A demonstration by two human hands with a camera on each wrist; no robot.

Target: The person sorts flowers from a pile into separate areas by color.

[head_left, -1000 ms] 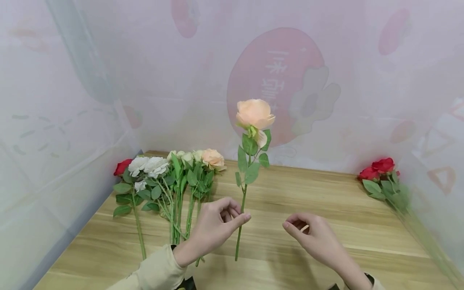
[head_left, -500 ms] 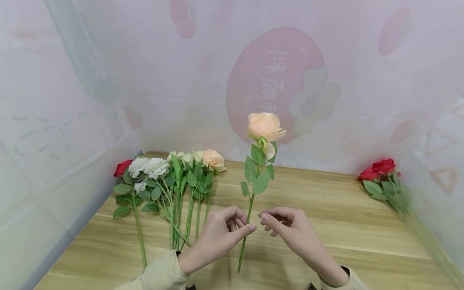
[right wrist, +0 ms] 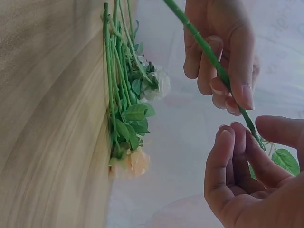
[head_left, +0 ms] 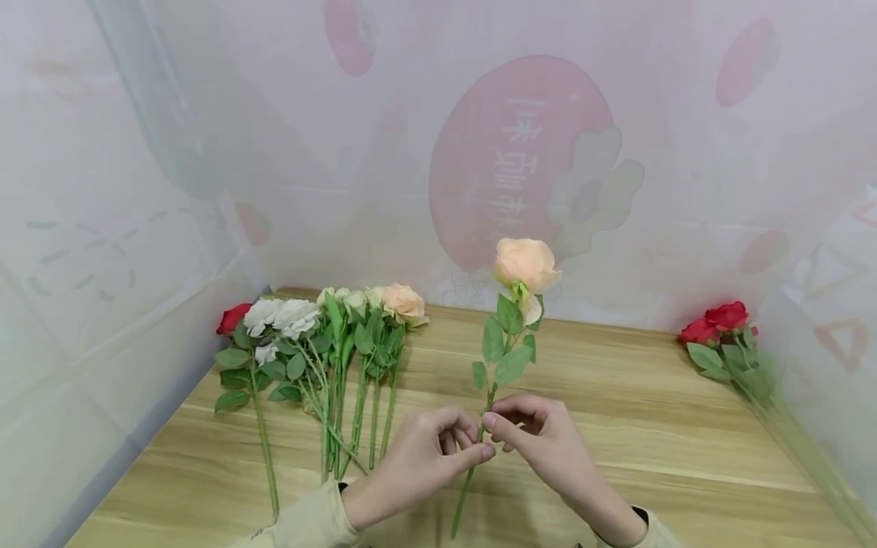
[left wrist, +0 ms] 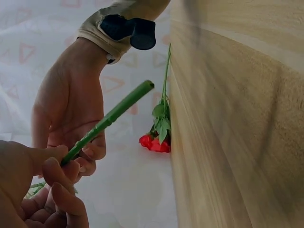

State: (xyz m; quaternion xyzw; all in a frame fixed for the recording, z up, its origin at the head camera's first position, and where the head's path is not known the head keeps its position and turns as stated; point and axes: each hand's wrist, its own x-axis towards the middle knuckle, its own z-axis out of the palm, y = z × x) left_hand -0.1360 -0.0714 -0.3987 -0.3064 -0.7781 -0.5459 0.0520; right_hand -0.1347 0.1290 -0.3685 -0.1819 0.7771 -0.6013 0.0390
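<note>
A peach rose (head_left: pixel 526 264) with green leaves stands upright, slightly tilted to the right, above the table. My left hand (head_left: pixel 426 463) pinches its green stem (left wrist: pixel 111 116) between thumb and fingers, and the cut lower end sticks out below. Just above that grip, my right hand (head_left: pixel 548 449) has its thumb and curled fingers around the same stem, below the leaves. In the right wrist view the stem (right wrist: pixel 209 52) runs from the left fingers into the gap between my right thumb and index finger; how firmly the right fingers hold it is hard to tell.
On the left of the wooden table (head_left: pixel 651 426) lie a red rose (head_left: pixel 233 318), white flowers (head_left: pixel 291 316), pale green-white blooms (head_left: pixel 352 301) and another peach rose (head_left: pixel 404 301). Red roses (head_left: pixel 715 320) lie at the far right. Printed cloth walls (head_left: pixel 329 167) enclose the table.
The peach rose has moved down and to the right in my left hand. My right hand has come in from the right and now closes around the stem.
</note>
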